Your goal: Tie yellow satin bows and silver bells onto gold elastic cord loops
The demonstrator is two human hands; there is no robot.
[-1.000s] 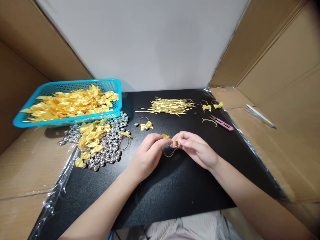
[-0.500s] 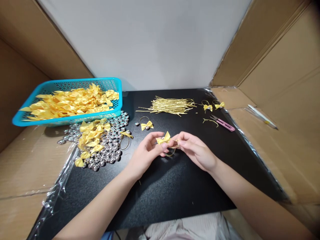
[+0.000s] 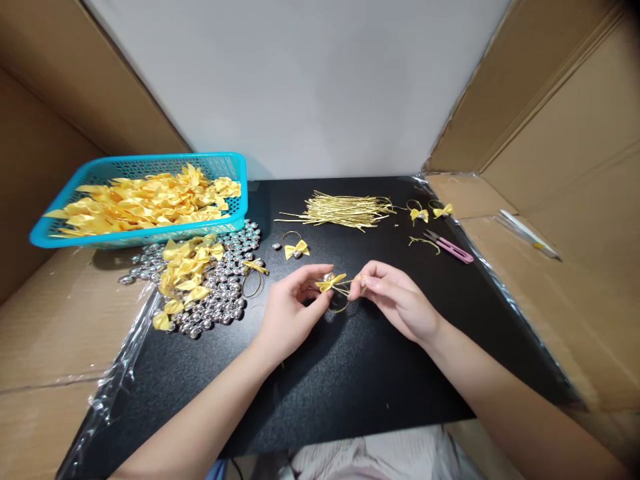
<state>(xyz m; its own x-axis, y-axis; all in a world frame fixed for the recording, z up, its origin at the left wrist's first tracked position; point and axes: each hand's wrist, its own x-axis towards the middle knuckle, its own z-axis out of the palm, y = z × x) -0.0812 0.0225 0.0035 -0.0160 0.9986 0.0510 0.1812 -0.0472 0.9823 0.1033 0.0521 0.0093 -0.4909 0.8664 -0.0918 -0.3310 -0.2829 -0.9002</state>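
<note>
Between the fingers and thumb of my left hand (image 3: 295,310) is a yellow ribbon bow (image 3: 330,283) with a silver bell (image 3: 328,276) against it. A thin ring (image 3: 340,308) hangs below the bow. My right hand (image 3: 393,297) pinches the ends of a gold tie (image 3: 344,288) that stretches from the bow toward the right. Both hands are just above the black table (image 3: 330,387). Behind them lies a ring with a bow and bell (image 3: 297,250), and left of my left hand rests another ring with a bow (image 3: 256,268).
A turquoise basket (image 3: 150,236) of yellow bows stands at the back left. Silver bells (image 3: 231,288) and loose bows (image 3: 187,270) lie before it. A pile of gold ties (image 3: 347,210) is at the back; pink thread snips (image 3: 453,249) and two finished-looking bow rings (image 3: 419,215) lie right.
My right hand has drawn slightly away from my left, and the gold tie now shows stretched between them. The bow has turned and looks flatter.
</note>
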